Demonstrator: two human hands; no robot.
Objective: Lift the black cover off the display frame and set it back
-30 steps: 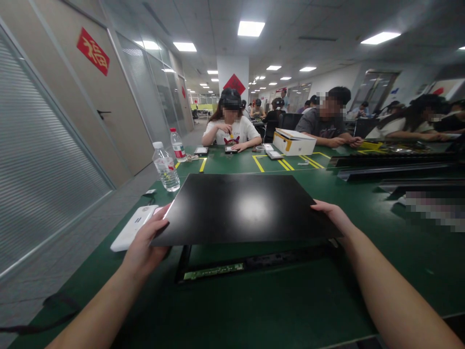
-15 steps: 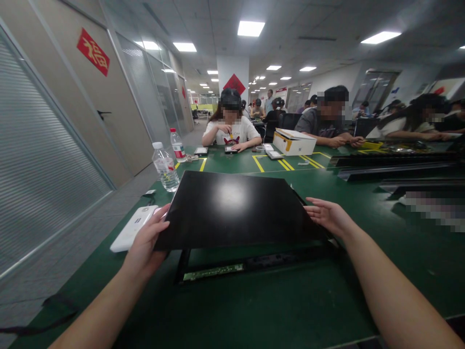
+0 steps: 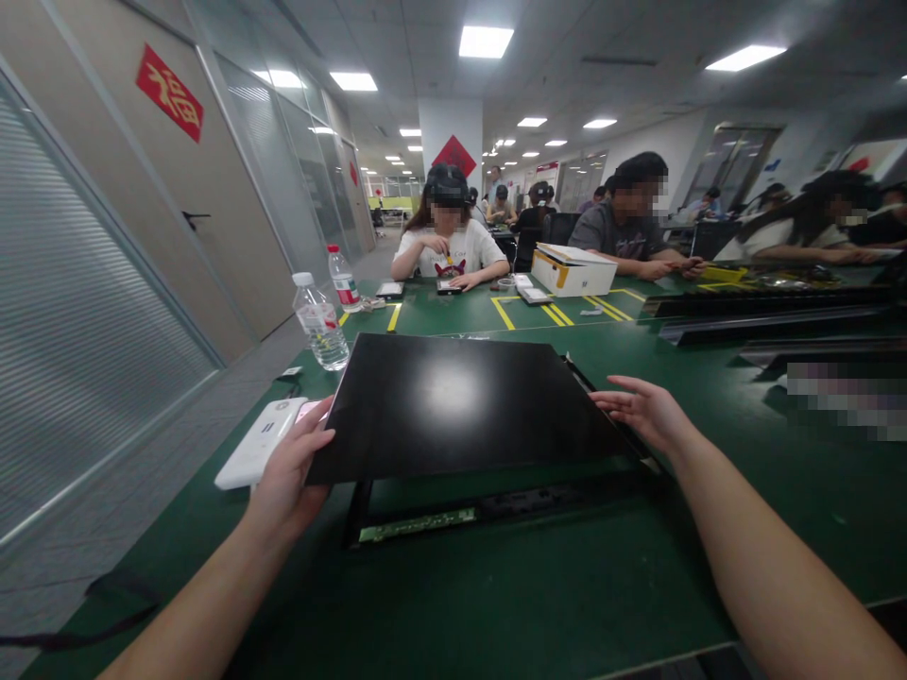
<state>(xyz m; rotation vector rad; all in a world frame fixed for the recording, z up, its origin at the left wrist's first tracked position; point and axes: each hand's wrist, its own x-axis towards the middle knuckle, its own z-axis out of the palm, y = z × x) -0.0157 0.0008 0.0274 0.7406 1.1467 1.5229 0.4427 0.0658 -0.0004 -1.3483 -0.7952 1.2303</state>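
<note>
A flat black screen panel (image 3: 453, 406) with a glossy light spot spans the middle of the view, raised at its near edge. My left hand (image 3: 294, 463) grips its left edge, thumb on top and fingers underneath. At the right edge, my right hand (image 3: 644, 411) has its fingers stretched out and apart, fingertips against or just beside the panel; contact is hard to make out. Beneath lies a black frame (image 3: 559, 499), mostly covered by the panel. A green circuit board strip (image 3: 418, 525) shows along the frame's near side.
Left of the panel are a white device (image 3: 262, 442) and two water bottles (image 3: 322, 326). Across the green table (image 3: 496, 604), a person (image 3: 450, 236) works on a small item. A white box (image 3: 573, 271) stands farther back; long black strips (image 3: 765, 326) lie right.
The panel and both hands stay nearly in place. My right fingers have spread slightly upward at the panel's right edge, and the view has shifted a little.
</note>
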